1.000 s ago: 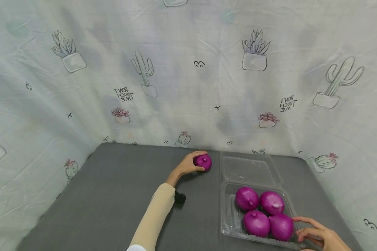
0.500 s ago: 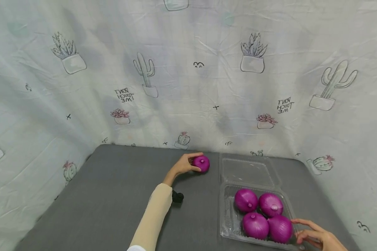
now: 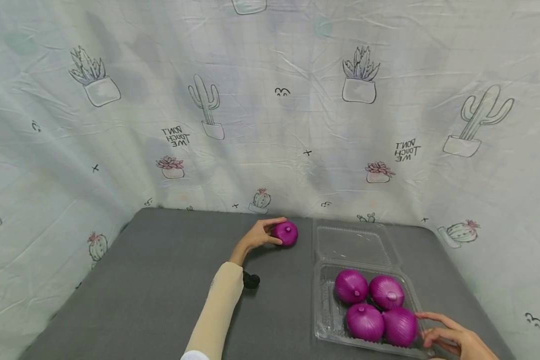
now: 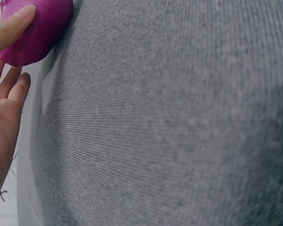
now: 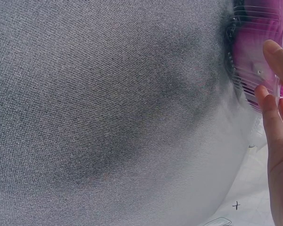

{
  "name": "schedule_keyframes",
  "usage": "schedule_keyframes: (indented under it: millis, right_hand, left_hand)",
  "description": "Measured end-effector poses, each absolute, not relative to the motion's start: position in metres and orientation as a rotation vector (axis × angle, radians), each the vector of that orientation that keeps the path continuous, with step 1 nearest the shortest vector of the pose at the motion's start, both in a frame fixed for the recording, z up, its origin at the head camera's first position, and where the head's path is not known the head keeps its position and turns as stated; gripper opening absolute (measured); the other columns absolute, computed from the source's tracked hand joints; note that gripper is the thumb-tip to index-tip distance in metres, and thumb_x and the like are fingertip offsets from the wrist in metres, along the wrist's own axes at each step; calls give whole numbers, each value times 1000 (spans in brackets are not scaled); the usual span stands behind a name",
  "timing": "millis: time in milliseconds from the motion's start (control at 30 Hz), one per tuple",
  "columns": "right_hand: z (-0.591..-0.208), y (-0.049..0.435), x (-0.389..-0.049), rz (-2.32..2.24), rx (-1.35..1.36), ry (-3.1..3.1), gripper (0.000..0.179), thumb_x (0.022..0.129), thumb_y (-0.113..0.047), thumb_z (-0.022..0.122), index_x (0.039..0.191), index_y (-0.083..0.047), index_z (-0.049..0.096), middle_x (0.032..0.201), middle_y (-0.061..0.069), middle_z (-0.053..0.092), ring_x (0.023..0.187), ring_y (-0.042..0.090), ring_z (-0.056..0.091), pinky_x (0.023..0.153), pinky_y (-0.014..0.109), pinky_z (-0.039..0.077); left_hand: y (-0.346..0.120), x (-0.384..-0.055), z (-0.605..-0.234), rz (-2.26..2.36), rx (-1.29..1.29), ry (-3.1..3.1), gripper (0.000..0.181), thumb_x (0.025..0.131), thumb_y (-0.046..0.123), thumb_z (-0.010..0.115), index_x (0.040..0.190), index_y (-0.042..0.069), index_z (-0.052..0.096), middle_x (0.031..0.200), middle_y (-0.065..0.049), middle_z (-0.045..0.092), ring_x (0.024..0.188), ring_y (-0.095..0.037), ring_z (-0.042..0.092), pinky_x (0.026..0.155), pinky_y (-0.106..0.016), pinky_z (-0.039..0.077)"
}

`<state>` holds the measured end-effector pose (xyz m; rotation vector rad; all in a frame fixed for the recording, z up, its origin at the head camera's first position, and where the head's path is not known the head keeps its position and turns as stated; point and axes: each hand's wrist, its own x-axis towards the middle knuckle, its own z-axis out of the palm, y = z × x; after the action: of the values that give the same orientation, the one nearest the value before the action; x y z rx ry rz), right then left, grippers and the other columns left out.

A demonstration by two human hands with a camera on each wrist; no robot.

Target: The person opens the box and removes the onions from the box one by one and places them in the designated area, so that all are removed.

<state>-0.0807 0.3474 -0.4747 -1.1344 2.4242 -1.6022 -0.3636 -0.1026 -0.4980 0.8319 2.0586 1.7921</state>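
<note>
Gripping a purple onion [image 3: 286, 234], the left hand [image 3: 260, 236] is stationed near the far edge of the grey desk [image 3: 171, 270]. Its thumb lies on the near side of the onion and its fingers curve around the far side; the stem end faces the person. Whether the onion's weight bears on the desk cannot be determined.

To the right stands a clear plastic container [image 3: 322, 315], its hinged lid [image 3: 355, 245] laid back toward the far edge. Contents: four purple onions, arranged two by two and close together, namely a far-left onion [image 3: 351, 286], a far-right onion [image 3: 386, 292], a near-left onion [image 3: 364, 322] and a near-right onion [image 3: 400, 327]. A strip at the container's left side is unoccupied.

The right hand [image 3: 459, 340] is at the container's near right corner, fingers loosely bent and spread apart, fingertips at the wall just beside the near-right onion. Contact with that onion itself cannot be confirmed.

A cream sleeve [image 3: 218, 305] covers the left forearm; a black object [image 3: 252, 281] shows beside the wrist. Behind the desk hangs a pale sheet [image 3: 252, 165] printed with potted cacti and succulents.
</note>
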Motion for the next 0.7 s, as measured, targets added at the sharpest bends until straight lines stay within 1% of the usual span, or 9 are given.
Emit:
schedule_keyframes:
  millis: [133, 267, 333, 467, 567, 633, 700]
  right_hand:
    - [-473, 343, -78, -1600, -1016, 2459, 36, 74, 22, 67, 102, 0, 66, 139, -17, 43, 105, 3, 60, 79, 16, 51]
    - [-475, 336, -78, -1572, -957, 2529, 33, 73, 18, 71, 98, -3, 67, 137, -19, 43, 100, 2, 60, 77, 15, 52]
    - [-475, 332, -78, -1549, -934, 2568, 32, 72, 16, 73, 95, -5, 66, 137, -19, 43, 97, 4, 61, 76, 15, 52]
    - [-473, 326, -80, -1541, -918, 2595, 31, 72, 13, 75, 93, -6, 64, 136, -18, 43, 93, 6, 61, 77, 15, 52]
    - [-470, 321, -83, -1506, -964, 2673, 35, 68, 11, 78, 93, -8, 64, 136, -14, 44, 92, 4, 61, 77, 14, 51]
    - [-468, 318, -84, -1466, -977, 2745, 37, 64, 9, 81, 91, -10, 64, 135, -12, 46, 92, 2, 61, 75, 14, 51]
    - [-467, 317, -83, -1448, -974, 2775, 38, 62, 8, 82, 91, -10, 65, 135, -12, 46, 93, 1, 61, 74, 15, 52]
  left_hand:
    - [-106, -367, -496, 1796, 849, 2026, 70, 74, -15, 74, 138, -6, 47, 145, -22, 41, 135, -30, 38, 109, -43, 33]
    - [-120, -367, -478, 1811, 891, 1983, 69, 77, -14, 71, 140, -10, 40, 147, -28, 33, 139, -36, 28, 112, -51, 23]
    - [-130, -366, -465, 1835, 902, 1990, 68, 79, -13, 70, 140, -10, 40, 147, -28, 33, 139, -40, 25, 112, -53, 20]
    - [-143, -365, -448, 1867, 949, 2021, 64, 83, -10, 68, 140, -9, 40, 145, -27, 37, 136, -43, 30, 110, -57, 22]
    - [-144, -369, -443, 1881, 1011, 1983, 60, 84, -10, 66, 140, -9, 41, 144, -26, 39, 135, -41, 33, 108, -60, 24]
    - [-141, -370, -445, 1891, 1043, 1926, 59, 85, -10, 65, 139, -9, 42, 143, -25, 41, 135, -38, 35, 106, -59, 28]
    - [-136, -368, -451, 1889, 1082, 1873, 58, 85, -10, 65, 139, -9, 42, 143, -26, 41, 135, -38, 36, 103, -57, 34]
